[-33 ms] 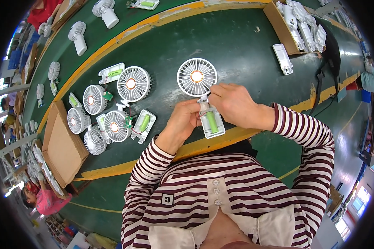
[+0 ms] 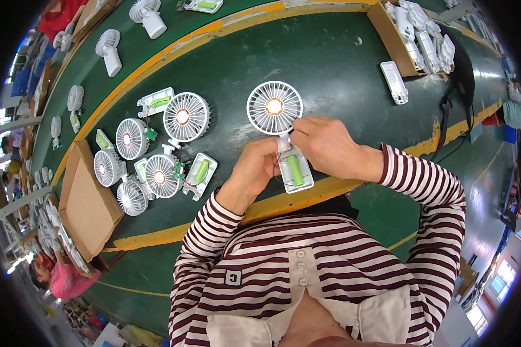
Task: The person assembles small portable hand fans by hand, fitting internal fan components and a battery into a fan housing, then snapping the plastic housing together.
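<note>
A white handheld fan (image 2: 274,106) lies face up before me, its round grille on the green bench. Below the grille, its handle shell (image 2: 304,180) lies open toward me, with a green battery cell (image 2: 295,170) and thin wires inside. My left hand (image 2: 253,166) is closed on the fan at the left of the neck, thumb on the joint between grille and handle. From the right, my right hand (image 2: 329,146) presses its fingertips together by the neck, just under the grille. Whether a small part sits in that pinch is hidden by the fingers.
Several part-assembled fans (image 2: 163,176) with exposed batteries and green circuit boards lie to the left, beside a cardboard tray (image 2: 90,202). At far right, a cardboard box (image 2: 388,36) holds white shells, with a loose shell (image 2: 393,82) near it. More fans (image 2: 109,53) lie beyond the yellow edge.
</note>
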Tool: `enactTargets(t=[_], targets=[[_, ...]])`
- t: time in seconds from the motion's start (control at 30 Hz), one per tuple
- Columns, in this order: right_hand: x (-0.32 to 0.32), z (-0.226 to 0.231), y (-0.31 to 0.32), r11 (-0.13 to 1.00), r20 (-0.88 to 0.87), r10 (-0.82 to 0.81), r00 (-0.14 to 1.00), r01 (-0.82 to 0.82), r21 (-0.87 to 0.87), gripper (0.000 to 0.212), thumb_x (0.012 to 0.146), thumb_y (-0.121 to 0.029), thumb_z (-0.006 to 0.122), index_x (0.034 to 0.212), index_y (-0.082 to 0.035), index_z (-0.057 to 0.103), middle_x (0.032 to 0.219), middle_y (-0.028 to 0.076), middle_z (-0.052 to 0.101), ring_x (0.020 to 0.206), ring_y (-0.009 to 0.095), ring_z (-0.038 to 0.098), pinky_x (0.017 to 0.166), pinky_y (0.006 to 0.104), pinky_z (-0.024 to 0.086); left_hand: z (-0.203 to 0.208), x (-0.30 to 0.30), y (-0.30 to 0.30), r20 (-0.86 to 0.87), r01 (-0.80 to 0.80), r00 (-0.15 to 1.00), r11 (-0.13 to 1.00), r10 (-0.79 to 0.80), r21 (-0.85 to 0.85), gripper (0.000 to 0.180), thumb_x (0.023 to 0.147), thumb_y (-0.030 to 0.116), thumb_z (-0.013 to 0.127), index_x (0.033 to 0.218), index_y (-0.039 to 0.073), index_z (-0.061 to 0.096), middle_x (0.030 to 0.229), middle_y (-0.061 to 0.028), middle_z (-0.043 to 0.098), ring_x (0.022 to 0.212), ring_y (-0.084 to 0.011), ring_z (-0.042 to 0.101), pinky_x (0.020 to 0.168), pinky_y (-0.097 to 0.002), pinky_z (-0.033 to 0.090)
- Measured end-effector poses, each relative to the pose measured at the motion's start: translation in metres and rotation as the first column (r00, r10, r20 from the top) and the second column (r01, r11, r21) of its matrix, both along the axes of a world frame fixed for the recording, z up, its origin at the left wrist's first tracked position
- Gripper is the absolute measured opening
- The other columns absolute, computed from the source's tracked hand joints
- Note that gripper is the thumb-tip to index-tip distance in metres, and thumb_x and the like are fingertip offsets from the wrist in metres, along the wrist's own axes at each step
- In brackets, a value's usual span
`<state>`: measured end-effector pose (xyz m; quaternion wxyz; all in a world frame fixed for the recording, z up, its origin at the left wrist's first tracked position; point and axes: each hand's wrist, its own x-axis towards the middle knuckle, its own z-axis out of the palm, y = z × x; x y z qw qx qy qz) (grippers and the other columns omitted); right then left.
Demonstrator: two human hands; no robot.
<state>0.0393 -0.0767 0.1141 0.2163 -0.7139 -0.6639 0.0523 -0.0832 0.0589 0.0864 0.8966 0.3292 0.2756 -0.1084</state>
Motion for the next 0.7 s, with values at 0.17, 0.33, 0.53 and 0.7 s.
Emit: enactTargets(t=[0.17, 0.33, 0.53, 0.7], targets=[[0.0, 0.003, 0.0, 0.999, -0.12, -0.048, 0.992, 0.05, 0.013, 0.013, 0.063, -0.001, 0.058, 0.074, -0.003, 0.052, 0.073, 0.009, 0.049, 0.068, 0.026, 0.053, 0.057, 0.0363, 0.044, -0.004, 0.001, -0.001, -0.026, -0.009, 1.0, 0.999, 0.01, 0.043, 0.018, 0.083, 0.006, 0.052, 0.099, -0.003, 0.057, 0.089, -0.0072, 0.061, 0.075, -0.0133, 0.061, 0.066, -0.0273, 0.052], [-0.012, -0.005, -0.001, 0.952, -0.438, -0.229, 0.869, 0.295, 0.087, 0.029, 0.067, -0.006, 0.061, 0.094, -0.002, 0.053, 0.088, 0.012, 0.053, 0.079, 0.029, 0.055, 0.064, 0.038, 0.044, -0.003, 0.008, -0.007, 0.079, -0.266, 0.963, 0.958, 0.258, 0.108, 0.017, 0.084, 0.005, 0.052, 0.099, 0.0, 0.057, 0.094, -0.0067, 0.061, 0.08, -0.0132, 0.059, 0.071, -0.0275, 0.049], [-0.049, -0.027, 0.016, 0.806, -0.151, -0.348, 0.925, 0.377, 0.456, 0.046, 0.056, -0.011, 0.071, 0.095, 0.0, 0.049, 0.102, 0.015, 0.049, 0.087, 0.032, 0.051, 0.074, 0.043, 0.04, 0.003, 0.014, -0.011, 0.082, -0.436, 0.9, 0.89, 0.428, 0.137, 0.017, 0.084, 0.005, 0.053, 0.1, 0.0, 0.058, 0.095, -0.0052, 0.061, 0.083, -0.0125, 0.057, 0.07, -0.0264, 0.046], [-0.042, -0.044, 0.026, 0.709, -0.146, -0.37, 0.917, 0.38, 0.594, 0.029, 0.061, -0.004, 0.067, 0.085, 0.0, 0.051, 0.096, 0.014, 0.051, 0.085, 0.03, 0.051, 0.076, 0.0418, 0.043, 0.005, 0.014, -0.017, 0.181, -0.514, 0.85, 0.855, 0.496, 0.072, 0.019, 0.085, 0.006, 0.053, 0.102, -0.001, 0.057, 0.098, -0.007, 0.06, 0.088, -0.0141, 0.057, 0.076, -0.028, 0.046]])
